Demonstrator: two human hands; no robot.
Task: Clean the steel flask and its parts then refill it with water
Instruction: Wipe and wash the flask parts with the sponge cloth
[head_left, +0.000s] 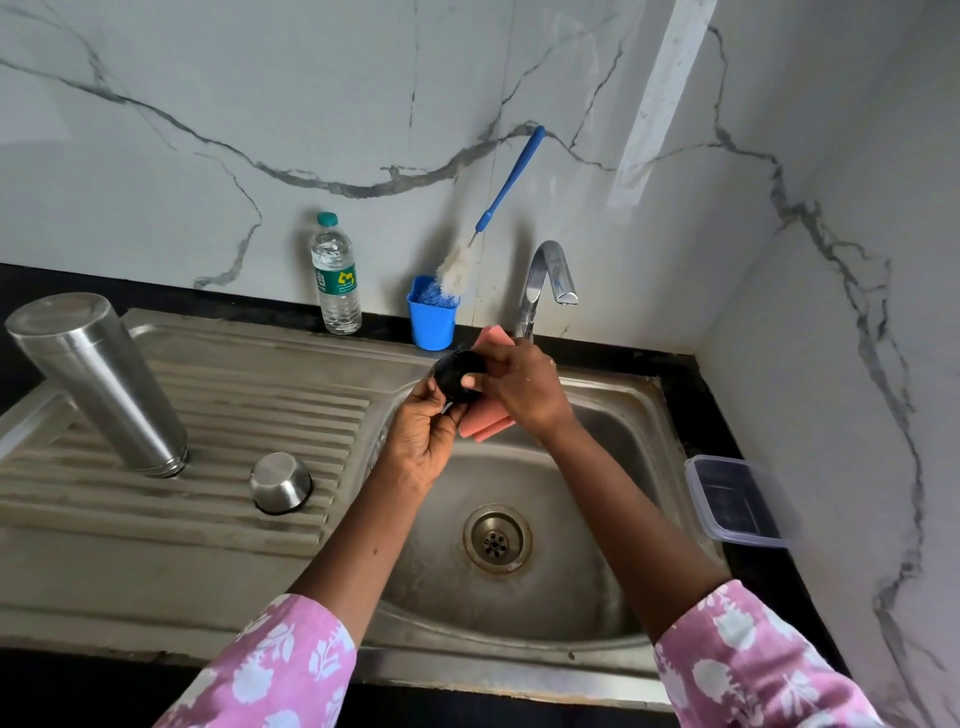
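The steel flask (98, 382) stands upside down on the ribbed drainboard at the left. Its small steel cup (280, 482) sits inverted in front of it. Over the sink basin, my left hand (423, 431) grips the flask's black stopper (456, 375) from below. My right hand (519, 387) holds a pink sponge (485, 425) against the stopper; the sponge sticks out above and below my fingers.
The steel sink (613, 431) has a drain (497, 539) in the middle and a tap (545, 283) behind my hands. A water bottle (336, 275), a blue cup (431, 319) holding a long bottle brush (498, 200), and a plastic container (735, 501) stand around it.
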